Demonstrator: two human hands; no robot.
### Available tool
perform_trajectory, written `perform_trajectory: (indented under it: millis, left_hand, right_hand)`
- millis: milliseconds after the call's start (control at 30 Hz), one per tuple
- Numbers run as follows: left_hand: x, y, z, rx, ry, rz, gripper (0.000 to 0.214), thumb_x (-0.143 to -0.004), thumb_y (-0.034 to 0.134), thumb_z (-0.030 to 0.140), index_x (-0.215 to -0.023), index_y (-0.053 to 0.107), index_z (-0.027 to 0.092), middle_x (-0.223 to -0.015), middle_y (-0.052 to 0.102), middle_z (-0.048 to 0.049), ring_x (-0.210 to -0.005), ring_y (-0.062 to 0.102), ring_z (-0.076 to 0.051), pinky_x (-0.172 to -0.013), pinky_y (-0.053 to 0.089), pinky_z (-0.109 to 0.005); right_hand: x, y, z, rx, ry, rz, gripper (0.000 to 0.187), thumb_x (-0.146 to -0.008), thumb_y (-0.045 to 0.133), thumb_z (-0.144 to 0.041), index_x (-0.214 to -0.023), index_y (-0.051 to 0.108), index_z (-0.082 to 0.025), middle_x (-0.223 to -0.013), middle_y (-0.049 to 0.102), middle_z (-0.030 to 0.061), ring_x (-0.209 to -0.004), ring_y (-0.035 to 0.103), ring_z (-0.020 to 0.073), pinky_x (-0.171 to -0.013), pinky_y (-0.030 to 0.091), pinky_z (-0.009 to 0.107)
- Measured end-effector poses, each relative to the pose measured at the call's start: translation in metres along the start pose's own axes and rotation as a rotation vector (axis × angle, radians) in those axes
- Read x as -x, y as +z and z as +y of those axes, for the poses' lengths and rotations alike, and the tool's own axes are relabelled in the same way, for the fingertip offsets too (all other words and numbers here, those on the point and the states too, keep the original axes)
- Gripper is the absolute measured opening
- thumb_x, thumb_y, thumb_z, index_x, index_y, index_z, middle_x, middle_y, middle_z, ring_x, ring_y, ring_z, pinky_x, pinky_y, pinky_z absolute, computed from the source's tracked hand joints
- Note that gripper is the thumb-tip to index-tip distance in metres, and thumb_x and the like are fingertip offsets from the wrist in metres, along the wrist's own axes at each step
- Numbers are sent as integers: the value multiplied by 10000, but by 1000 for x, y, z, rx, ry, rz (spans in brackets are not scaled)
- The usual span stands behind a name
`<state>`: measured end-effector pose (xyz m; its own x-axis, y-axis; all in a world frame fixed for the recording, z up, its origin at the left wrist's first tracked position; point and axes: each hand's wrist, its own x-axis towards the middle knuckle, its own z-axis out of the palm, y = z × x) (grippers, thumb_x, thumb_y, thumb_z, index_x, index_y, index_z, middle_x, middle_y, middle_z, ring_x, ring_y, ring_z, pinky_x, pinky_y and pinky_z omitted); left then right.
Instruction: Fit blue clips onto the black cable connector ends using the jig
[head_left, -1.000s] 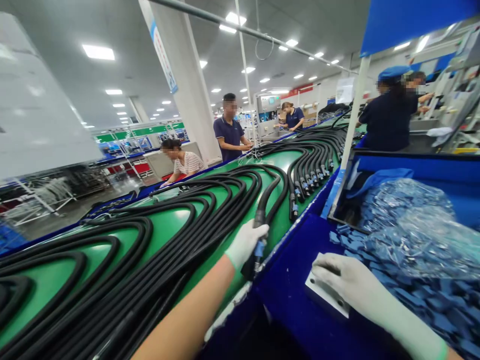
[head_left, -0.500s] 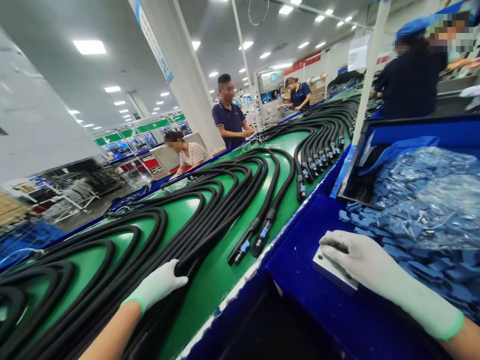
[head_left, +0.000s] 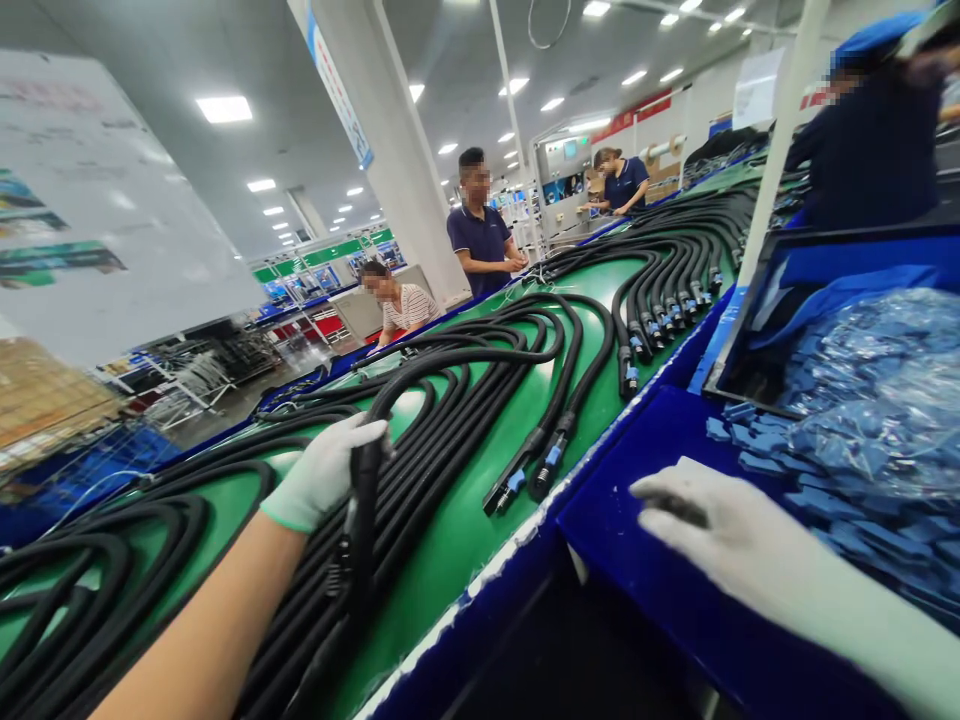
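Observation:
My left hand (head_left: 324, 470), in a white glove, is closed around a black hose (head_left: 480, 353) near its end, raised above the other hoses. Below my fist, the end with a ribbed dark fitting (head_left: 337, 570) hangs down. Under it, several black hoses (head_left: 442, 450) lie side by side in curves on the green belt (head_left: 457, 535). My right hand (head_left: 720, 530), gloved too, is over the blue ledge (head_left: 622, 500) with fingers and thumb curled. Dark grey shows between them; I cannot make out what it grips. Near it lie loose blue plastic clips (head_left: 870, 520).
A dark-rimmed blue bin (head_left: 847, 250) holds clear plastic bags (head_left: 885, 370) of blue pieces. Beside it rises a white post (head_left: 780, 150). Hose ends with blue clips (head_left: 516, 480) line the belt's near edge. Co-workers stand across the belt and at the right.
My left hand has lifted a hose end off the bundle, moving up. My right hand's fingers have curled, and the white block under it no longer shows on the ledge. The view has shifted left.

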<state>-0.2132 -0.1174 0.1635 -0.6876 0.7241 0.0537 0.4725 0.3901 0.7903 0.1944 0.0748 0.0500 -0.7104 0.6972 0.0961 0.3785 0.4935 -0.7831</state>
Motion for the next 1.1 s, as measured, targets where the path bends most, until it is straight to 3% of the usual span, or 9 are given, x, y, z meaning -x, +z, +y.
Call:
perform_trajectory:
  millis: [167,333,433,533,600,733,867,967,1100]
  left_hand:
    - [23,111,50,558,103,-172,435,-813,717,535,-990,655,143,-912,700,-65,-865,675,-210,-862,573,-356]
    - [54,169,75,455,222,-57,357,-884,675,509,-993,684,169,-946,719,-75,-931,685,-261,-865,559,-396]
    - [69,172,69,21,731,69,233,-923,649,320,-1129,700,225,-1125,730,-70,-1217,616,-290,-1124,415,-488]
    - [84,179,56,-294,1352,-363,289,-895,663,126,-1107,714,315,-1132,749,-5,-1247,606,-263,-1233,216,-572]
    - [93,191,46,-333,1471,-552,281,-916,602,58,-1023,717,291,-1031,754,8,-1077,668,-206,-1179,333,-516]
    - [104,216,32,-129,1238,-592,210,-975,546,127,-1020,719,238,-894,725,-15,-788,677,-136,-756,544,-235]
    - [112,225,40,-120,664,-566,195,-974,604,353,-1093,743,285,-1070,768,-9,-980,724,-190,-914,556,-273]
    - [118,226,62,-97,317,-580,297,-964,577,436,-1165,738,288,-1184,753,-21,-1134,686,-243,-1046,502,-351]
    - [122,227,90,76,137,-612,431,-901,600,420,-1250,720,197,-983,778,-56,-1045,703,-273,-965,528,-360]
  right_hand:
    - [22,54,-67,-425,-18,-190,786,-799,772,-373,-1516,472,-253,-1408,628,98,-1203,622,281,-1058,481,422]
    - [36,68,-64,-818,71,-18,318,-958,573,-368,-1158,693,-152,-1019,721,61,-967,648,220,-887,520,349]
    - [57,53,-50,-946,133,-122,417,-951,563,-519,-1026,686,-127,-834,698,60,-632,614,156,-593,499,277]
    - [77,43,-43,-1041,223,-273,478,-951,492,-585,-991,632,-130,-724,663,47,-416,506,112,-419,392,237]
    - [88,38,-42,-924,213,-299,448,-978,448,-549,-914,631,-144,-701,650,37,-477,553,129,-483,433,247]
    - [114,19,-30,-103,281,-2,318,-997,489,-421,-902,674,-181,-862,701,66,-786,641,214,-752,491,332]
    - [143,3,14,686,580,210,95,-853,649,-212,-910,687,-146,-999,684,166,-953,640,324,-849,464,438]
    - [152,-1,45,816,589,162,80,-803,581,-106,-786,621,-173,-889,650,124,-846,638,294,-740,441,386]
    - [145,-8,42,477,596,243,134,-855,517,-167,-740,475,-223,-674,559,-5,-618,565,177,-580,362,288]
